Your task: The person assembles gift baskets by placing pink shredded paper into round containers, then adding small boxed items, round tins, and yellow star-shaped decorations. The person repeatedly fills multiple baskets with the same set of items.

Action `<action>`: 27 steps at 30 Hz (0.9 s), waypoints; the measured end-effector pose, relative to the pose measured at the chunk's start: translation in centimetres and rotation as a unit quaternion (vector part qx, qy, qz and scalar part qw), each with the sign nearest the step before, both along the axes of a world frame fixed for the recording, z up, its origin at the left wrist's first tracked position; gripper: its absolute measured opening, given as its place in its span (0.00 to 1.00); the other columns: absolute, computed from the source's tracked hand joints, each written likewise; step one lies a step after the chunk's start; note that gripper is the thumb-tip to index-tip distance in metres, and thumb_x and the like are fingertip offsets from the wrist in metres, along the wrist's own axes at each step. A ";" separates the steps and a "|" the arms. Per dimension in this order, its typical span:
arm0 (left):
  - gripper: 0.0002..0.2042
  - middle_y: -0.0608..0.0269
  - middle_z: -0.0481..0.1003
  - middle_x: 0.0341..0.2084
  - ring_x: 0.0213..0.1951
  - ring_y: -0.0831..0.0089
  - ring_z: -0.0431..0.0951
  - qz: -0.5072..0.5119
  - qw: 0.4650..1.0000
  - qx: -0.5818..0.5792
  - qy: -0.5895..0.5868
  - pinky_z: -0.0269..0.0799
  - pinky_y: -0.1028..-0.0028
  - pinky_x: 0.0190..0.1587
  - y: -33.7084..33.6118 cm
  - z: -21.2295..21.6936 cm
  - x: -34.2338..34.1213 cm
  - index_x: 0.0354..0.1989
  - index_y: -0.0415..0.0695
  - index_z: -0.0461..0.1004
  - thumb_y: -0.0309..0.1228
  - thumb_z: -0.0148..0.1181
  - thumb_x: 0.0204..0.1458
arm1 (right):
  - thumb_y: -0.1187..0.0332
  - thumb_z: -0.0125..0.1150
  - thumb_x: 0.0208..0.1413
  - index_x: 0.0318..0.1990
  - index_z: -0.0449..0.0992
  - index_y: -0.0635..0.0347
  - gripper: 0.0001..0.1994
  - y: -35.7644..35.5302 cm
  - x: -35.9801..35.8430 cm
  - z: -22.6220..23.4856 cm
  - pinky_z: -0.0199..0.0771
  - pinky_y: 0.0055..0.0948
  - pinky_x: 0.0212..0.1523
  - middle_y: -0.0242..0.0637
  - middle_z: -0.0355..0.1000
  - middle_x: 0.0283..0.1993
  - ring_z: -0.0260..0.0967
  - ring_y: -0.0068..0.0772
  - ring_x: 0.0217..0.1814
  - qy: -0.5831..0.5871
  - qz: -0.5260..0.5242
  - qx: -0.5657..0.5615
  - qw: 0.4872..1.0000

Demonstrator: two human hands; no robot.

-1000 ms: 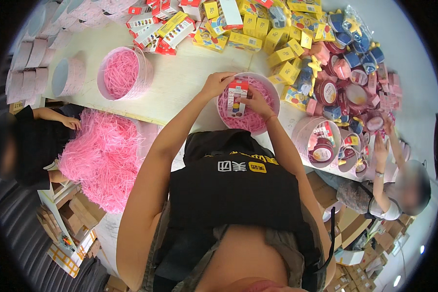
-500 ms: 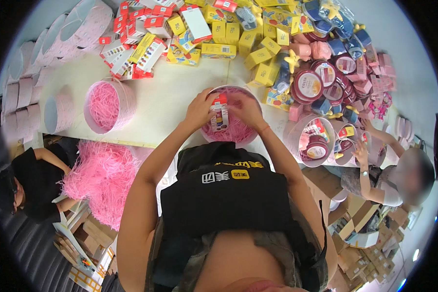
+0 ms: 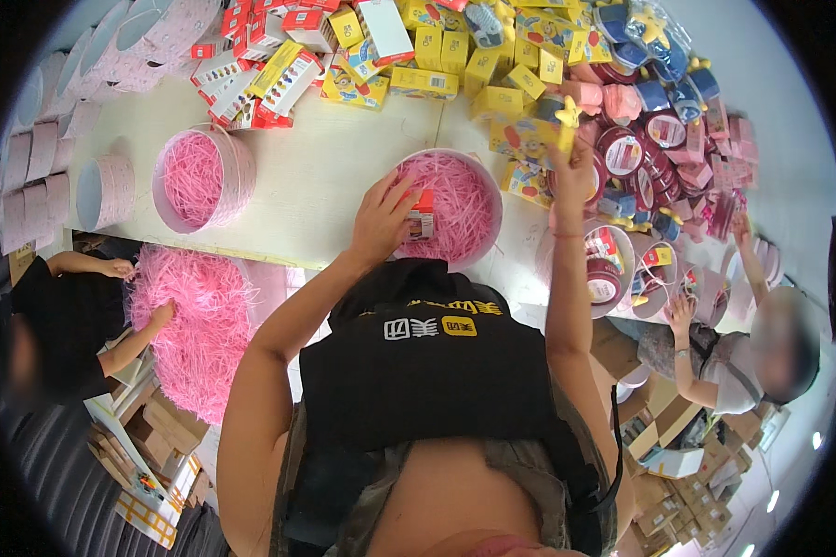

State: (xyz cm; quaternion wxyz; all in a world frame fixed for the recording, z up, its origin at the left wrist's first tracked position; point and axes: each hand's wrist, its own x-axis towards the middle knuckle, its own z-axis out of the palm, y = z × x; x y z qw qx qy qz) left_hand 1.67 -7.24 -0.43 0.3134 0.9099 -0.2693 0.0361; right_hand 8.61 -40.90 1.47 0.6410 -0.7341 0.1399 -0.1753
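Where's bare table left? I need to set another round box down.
Free: the white table between the two shred-filled round boxes, below the red and yellow cartons. Crowded: the top edge, and the right side by the right hand, packed with tins and toys.

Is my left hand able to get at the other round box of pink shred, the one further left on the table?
Probably yes. The left hand rests at the near round box, and only bare table lies between it and the second box.
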 end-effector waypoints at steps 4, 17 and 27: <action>0.29 0.60 0.72 0.52 0.63 0.54 0.63 -0.004 1.000 -0.001 -0.007 0.54 0.51 0.67 0.2 -0.3 0.5 0.55 0.48 0.73 0.27 0.68 0.38 | 0.73 0.59 0.59 0.59 0.71 0.66 0.19 1.0 -2.3 6.3 0.70 0.21 0.50 0.34 0.76 0.47 0.71 0.20 0.47 0.076 0.083 0.108 0.988; 0.28 0.63 0.72 0.53 0.63 0.56 0.62 0.025 0.997 0.075 -0.014 0.48 0.50 0.69 0.1 -0.8 3.4 0.57 0.50 0.70 0.35 0.69 0.44 | 0.67 0.58 0.63 0.64 0.65 0.66 0.24 4.5 -4.3 3.0 0.71 0.19 0.49 0.35 0.75 0.52 0.73 0.21 0.50 0.139 0.208 0.081 0.965; 0.28 0.61 0.72 0.53 0.62 0.54 0.63 0.051 0.998 0.028 0.001 0.53 0.52 0.67 0.6 -1.8 2.8 0.55 0.48 0.71 0.32 0.71 0.41 | 0.76 0.58 0.55 0.49 0.70 0.65 0.14 8.1 -11.0 -1.8 0.73 0.29 0.52 0.35 0.74 0.45 0.73 0.29 0.47 0.262 0.211 0.298 0.893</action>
